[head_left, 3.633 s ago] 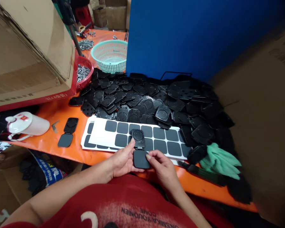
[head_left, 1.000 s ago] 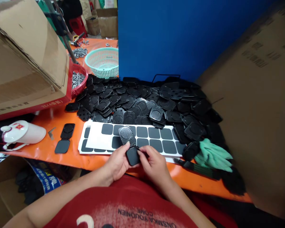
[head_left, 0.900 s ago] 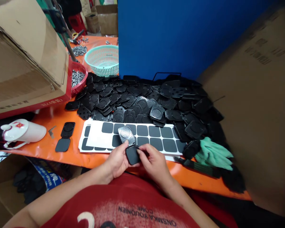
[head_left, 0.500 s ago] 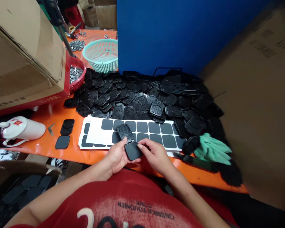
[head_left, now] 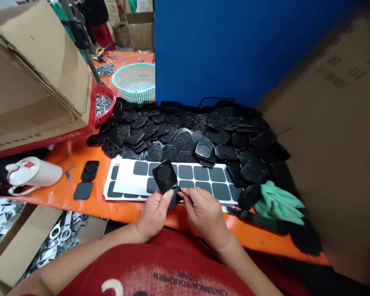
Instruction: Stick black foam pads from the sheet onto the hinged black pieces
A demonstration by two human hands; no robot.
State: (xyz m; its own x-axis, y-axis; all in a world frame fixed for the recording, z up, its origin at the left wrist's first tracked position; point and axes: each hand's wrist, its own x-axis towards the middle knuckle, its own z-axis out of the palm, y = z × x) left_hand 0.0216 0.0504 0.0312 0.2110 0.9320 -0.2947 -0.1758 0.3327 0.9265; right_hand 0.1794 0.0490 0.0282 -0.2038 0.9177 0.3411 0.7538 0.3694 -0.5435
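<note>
Between my two hands is a black hinged plastic plate (head_left: 165,176), its gridded half tilted up and away from me. My left hand (head_left: 156,211) is closed on its lower half, thumb on top. With fingers pinched together, my right hand (head_left: 203,211) grips the right edge of that lower half. Under and behind the plate lies a white sheet of dark square stickers (head_left: 201,173), some squares peeled off at its left. A second hinged plate (head_left: 89,171) lies unfolded on the orange table, left of the sheet.
A heap of black plates (head_left: 185,137) spreads behind the sheet. To the right are a green cloth (head_left: 279,201) and a large carton (head_left: 329,144); a blue panel (head_left: 209,49) stands behind. Leftward are a white mug (head_left: 37,172), a red basket of metal pieces (head_left: 106,117) and a mint basket (head_left: 135,84).
The held plate's lower half has tilted so its smooth face shows less. Both hands sit closer together around it. The whole view has shifted slightly, showing more of the boxes at lower left.
</note>
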